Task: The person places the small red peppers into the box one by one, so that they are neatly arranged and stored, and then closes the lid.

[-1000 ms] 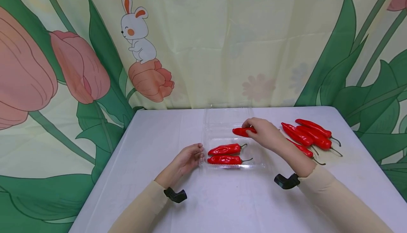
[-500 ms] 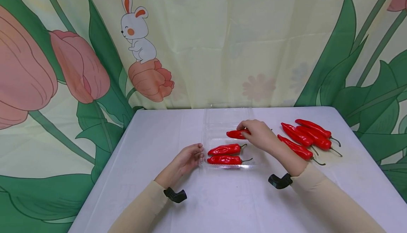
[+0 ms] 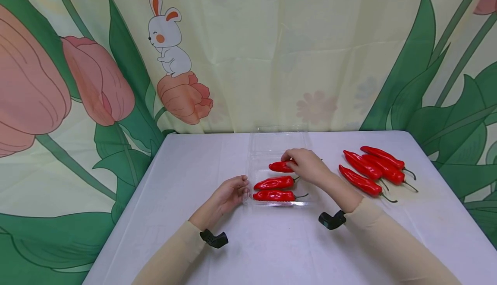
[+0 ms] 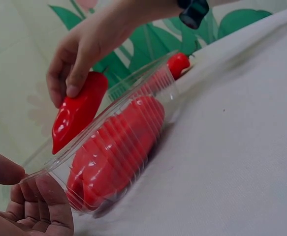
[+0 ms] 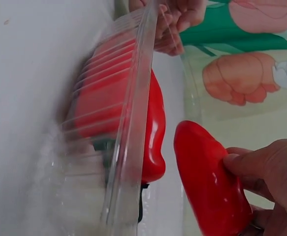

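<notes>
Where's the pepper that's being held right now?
In the head view, the held pepper is in the right hand, over the box, beyond the two peppers lying inside.

I have a white cloth-covered table in front of me. On it, mid-table toward the far edge, sits a clear box, opened out; four peppers lie bunched at the far right, stems pointing right.
</notes>
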Demonstrator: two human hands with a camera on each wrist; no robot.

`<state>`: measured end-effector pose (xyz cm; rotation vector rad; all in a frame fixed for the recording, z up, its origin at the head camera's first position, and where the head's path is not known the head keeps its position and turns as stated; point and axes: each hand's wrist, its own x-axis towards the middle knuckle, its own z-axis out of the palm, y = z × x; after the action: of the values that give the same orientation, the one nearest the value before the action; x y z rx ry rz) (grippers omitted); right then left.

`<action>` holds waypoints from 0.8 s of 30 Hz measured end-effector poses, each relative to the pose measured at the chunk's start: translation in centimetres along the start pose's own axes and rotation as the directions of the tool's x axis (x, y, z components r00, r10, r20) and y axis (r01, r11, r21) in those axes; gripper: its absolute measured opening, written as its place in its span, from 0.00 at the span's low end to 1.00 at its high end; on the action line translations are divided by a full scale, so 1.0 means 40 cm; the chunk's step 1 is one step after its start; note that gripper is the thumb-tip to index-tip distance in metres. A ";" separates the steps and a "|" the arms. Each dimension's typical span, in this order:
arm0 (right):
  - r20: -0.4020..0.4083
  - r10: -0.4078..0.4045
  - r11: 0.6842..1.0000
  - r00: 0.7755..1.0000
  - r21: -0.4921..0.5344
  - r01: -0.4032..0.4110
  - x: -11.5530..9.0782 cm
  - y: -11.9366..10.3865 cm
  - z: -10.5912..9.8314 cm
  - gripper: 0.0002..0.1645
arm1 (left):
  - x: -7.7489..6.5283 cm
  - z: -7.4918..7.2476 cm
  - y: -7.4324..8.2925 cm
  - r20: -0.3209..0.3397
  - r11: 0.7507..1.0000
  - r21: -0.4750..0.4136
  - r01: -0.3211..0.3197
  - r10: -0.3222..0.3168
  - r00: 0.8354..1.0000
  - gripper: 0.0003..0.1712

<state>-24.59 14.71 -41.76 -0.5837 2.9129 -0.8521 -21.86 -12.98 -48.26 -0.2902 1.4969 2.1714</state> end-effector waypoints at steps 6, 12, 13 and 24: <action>0.004 -0.007 1.000 1.000 0.018 0.007 0.013 -0.011 0.019 0.12 | -0.001 -0.003 0.001 0.008 1.000 -0.005 0.007 -0.007 1.000 0.10; -0.005 -0.004 1.000 1.000 0.014 0.004 0.021 -0.015 0.034 0.12 | -0.002 0.000 0.002 -0.007 1.000 -0.005 0.013 -0.013 1.000 0.15; -0.006 -0.003 1.000 1.000 0.012 0.003 0.022 -0.015 0.036 0.12 | -0.002 0.001 0.002 -0.012 1.000 -0.007 0.013 -0.013 1.000 0.15; -0.005 -0.010 1.000 1.000 0.002 0.010 0.038 -0.027 0.058 0.11 | -0.001 0.002 0.004 -0.042 1.000 0.006 0.026 -0.026 0.999 0.18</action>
<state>-25.29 12.12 -43.07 -0.5981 2.9154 -0.8593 -21.90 -12.95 -48.06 -0.3534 1.5139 2.1524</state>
